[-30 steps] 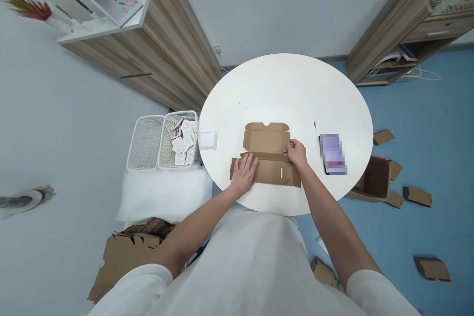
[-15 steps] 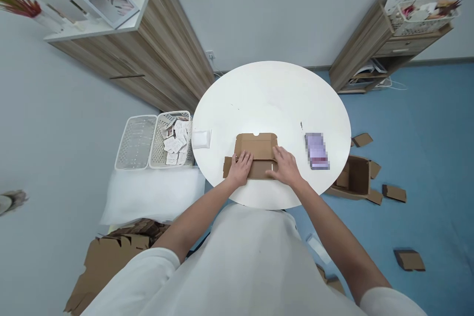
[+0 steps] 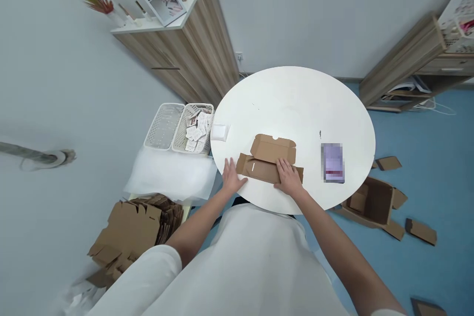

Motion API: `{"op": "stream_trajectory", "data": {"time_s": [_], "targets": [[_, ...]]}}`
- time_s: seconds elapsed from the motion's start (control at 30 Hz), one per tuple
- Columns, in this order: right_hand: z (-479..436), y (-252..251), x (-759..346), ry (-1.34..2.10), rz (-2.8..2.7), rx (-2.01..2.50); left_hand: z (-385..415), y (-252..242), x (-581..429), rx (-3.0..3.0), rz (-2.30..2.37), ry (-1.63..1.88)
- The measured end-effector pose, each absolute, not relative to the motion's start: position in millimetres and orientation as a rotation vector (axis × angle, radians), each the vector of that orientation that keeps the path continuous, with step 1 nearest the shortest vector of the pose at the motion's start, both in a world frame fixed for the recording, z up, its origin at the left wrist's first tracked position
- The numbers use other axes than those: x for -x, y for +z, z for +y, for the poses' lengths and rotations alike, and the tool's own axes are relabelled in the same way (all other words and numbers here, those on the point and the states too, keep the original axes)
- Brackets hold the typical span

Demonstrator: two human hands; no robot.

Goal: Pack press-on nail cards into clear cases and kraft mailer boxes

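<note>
A brown cardboard box (image 3: 273, 150), partly folded, lies on the white oval table with its lid panel tilted away from me. My left hand (image 3: 231, 178) is at the left end of its base, fingers apart and holding nothing; whether it touches the cardboard I cannot tell. My right hand (image 3: 289, 177) rests on the right part of the base with its fingers stretched over the cardboard, palm down. To the right of the box lies a purple item (image 3: 333, 162), blurred by pixels. A small white packet (image 3: 219, 132) is near the table's left edge.
Beside the table (image 3: 292, 84) stand a white basket (image 3: 178, 141) of printed cards and another pale basket (image 3: 165, 126). White sheets (image 3: 172, 173) and stacked flat cardboard (image 3: 135, 224) are at left. An open carton (image 3: 379, 200) stands on the floor at right.
My left hand has moved off the box's middle to its left end. The right hand has come down onto the base. The box has turned slightly, and the whole view has shifted.
</note>
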State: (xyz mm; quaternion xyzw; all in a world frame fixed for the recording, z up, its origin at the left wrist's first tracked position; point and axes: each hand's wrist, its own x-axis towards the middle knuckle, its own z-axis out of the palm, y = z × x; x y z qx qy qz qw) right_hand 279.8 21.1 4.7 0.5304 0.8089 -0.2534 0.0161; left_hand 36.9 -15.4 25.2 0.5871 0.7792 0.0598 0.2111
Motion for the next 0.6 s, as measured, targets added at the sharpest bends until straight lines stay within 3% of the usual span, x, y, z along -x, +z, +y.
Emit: {"op": "stream_trajectory", "data": {"time_s": [0.27, 0.6], "targets": [[12.4, 8.3, -257.0, -0.869, 2.427, -1.726, -7.0, -1.8, 0.2, -1.311, 2.011, 0.487], [8.6, 16.8, -228.4, -0.746, 2.309, -1.820, 14.9, 1.4, 12.9, -1.277, 1.796, 0.610]]}}
